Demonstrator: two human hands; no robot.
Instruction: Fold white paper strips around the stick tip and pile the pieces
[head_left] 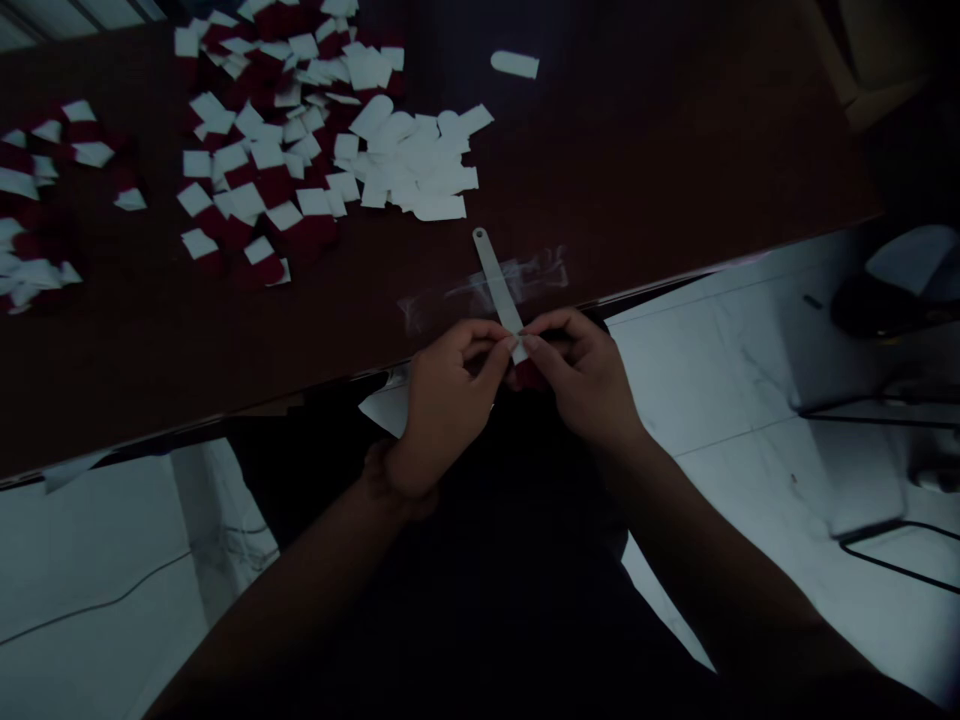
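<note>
My left hand and my right hand meet just over the near edge of the dark wooden table. Their fingertips pinch the near end of a long pale strip, which has a small hole at its far end. A red piece with white backing shows beneath my right fingers, partly hidden. Beside my left hand, a white paper piece sticks out past the table edge. Heaps of white and red square pieces lie farther up the table.
A smear of clear film lies across the table under the strip. More white and red pieces lie at the far left, and a lone white scrap lies at the back. A pale tiled floor shows below the table edge.
</note>
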